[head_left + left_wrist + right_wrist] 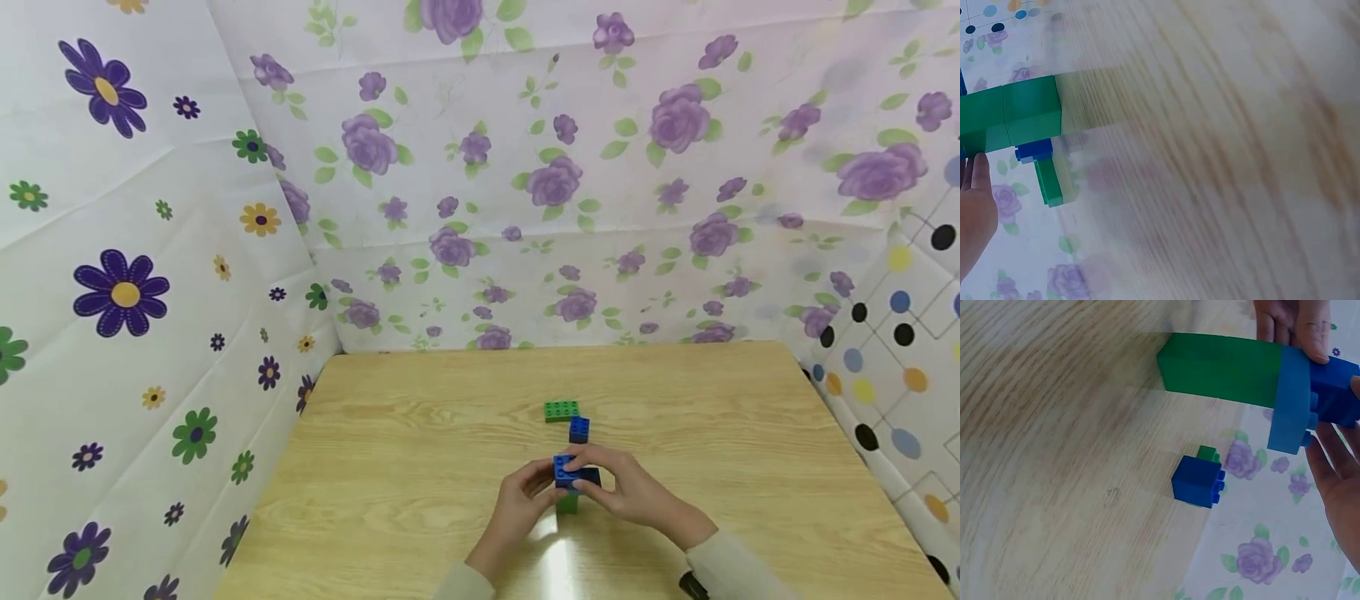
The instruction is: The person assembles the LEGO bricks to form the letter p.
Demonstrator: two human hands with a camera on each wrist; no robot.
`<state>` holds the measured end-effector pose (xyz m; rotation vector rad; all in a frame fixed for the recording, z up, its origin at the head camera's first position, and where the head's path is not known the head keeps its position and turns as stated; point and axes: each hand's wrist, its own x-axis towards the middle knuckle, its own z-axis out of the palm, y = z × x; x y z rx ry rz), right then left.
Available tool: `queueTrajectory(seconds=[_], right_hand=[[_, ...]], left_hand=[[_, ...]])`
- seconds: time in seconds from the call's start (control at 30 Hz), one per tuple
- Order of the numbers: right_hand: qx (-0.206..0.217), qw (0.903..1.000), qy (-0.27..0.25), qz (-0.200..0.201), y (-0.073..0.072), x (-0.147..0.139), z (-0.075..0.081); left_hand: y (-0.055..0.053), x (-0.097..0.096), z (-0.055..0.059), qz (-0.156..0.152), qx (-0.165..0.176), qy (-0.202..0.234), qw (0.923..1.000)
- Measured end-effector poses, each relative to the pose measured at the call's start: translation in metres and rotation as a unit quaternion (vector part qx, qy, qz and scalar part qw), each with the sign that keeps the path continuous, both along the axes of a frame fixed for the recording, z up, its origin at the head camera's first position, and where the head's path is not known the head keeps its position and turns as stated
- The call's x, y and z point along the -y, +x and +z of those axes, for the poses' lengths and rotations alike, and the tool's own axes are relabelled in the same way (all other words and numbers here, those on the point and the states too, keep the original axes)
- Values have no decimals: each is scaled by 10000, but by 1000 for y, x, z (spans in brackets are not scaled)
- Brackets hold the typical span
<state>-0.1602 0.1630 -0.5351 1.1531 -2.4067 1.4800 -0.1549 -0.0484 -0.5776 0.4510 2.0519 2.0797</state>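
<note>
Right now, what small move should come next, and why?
Probably press the top blue block down: the right hand and left hand hold it between them over the lower blue block, atop the green column; whether it's fully seated is unclear.

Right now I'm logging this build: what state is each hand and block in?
Left hand: curled around the stack
Right hand: pinching the top blue block
Top blue block: on the wider blue block, seating unclear
Wider blue block: across the green blocks, overhanging
Green blocks: two, stacked upright
Loose blue block: studs up, unheld
Loose green block: flat, studs up, unheld
</note>
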Motion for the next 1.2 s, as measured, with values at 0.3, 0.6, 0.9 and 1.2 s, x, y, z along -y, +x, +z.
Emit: queueTrajectory(seconds=[0.3, 0.6, 0.9, 1.2], right_hand=[[94, 9998, 150, -48, -1, 0, 6], [276, 9985, 47, -467, -16, -7, 13], [830, 9918, -210, -952, -41, -19, 3], [921, 9871, -217, -1294, -60, -24, -18]], left_hand=[[-1, 2, 0, 26, -22, -124, 9999], [-1, 1, -1, 118, 74, -85, 9999], [-1, 0, -4, 193, 187, -66, 9996], [-2, 0, -2, 217, 245, -108, 9994]])
